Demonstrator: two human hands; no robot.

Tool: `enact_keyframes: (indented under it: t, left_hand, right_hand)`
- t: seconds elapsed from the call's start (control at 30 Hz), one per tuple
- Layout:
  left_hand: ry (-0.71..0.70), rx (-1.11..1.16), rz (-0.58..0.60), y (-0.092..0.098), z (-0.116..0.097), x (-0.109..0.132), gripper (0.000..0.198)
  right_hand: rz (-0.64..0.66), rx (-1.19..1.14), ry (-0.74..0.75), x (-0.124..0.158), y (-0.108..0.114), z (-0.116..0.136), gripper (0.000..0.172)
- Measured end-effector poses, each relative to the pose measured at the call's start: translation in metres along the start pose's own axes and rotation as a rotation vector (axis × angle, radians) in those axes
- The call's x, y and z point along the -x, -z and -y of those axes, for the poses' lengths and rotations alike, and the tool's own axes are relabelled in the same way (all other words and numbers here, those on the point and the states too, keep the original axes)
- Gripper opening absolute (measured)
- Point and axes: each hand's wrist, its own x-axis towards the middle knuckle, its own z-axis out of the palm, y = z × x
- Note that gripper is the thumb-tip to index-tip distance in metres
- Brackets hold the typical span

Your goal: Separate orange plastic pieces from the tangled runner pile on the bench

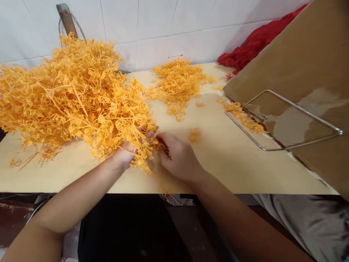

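Observation:
A big heap of orange plastic sprigs [73, 94] covers the left of the pale wooden table [218, 163]. My left hand [127, 153] is tucked under the heap's near edge, fingers closed round a tangled sprig. My right hand [177, 156] meets it from the right, fingers pinched on the same orange sprig [147, 147]. A smaller pile of loose orange bits [177, 82] lies farther back at the middle of the table. One small orange piece [194, 135] rests just right of my right hand.
A tilted cardboard box [305, 72] with a wire frame [283, 120] stands at the right, orange bits spilled at its mouth. Red plastic pieces [251, 45] lie behind it. White tiled wall at the back. The table's near edge runs by my forearms.

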Motion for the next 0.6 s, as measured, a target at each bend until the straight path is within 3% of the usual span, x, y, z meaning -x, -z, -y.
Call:
enact_keyframes:
  t: [0.13,0.27,0.43,0.6]
  left_hand:
    - [-0.012,0.044,-0.089,-0.005,-0.004,0.002,0.009]
    - [-0.021,0.054,-0.046,-0.004,-0.005,0.005,0.016]
    - [0.033,0.073,0.065,0.0,-0.002,0.001,0.021]
    - [-0.036,0.104,0.105,0.007,0.001,0.0,0.023]
  right_hand:
    - [0.047,-0.023,0.012,0.006,-0.003,-0.002,0.011]
    - [-0.002,-0.381,-0.264,0.003,-0.003,-0.007,0.024]
    - [0.056,-0.982,-0.656,-0.009,-0.006,-0.008,0.042]
    - [0.04,-1.145,-0.834,-0.031,-0.003,-0.011,0.04]
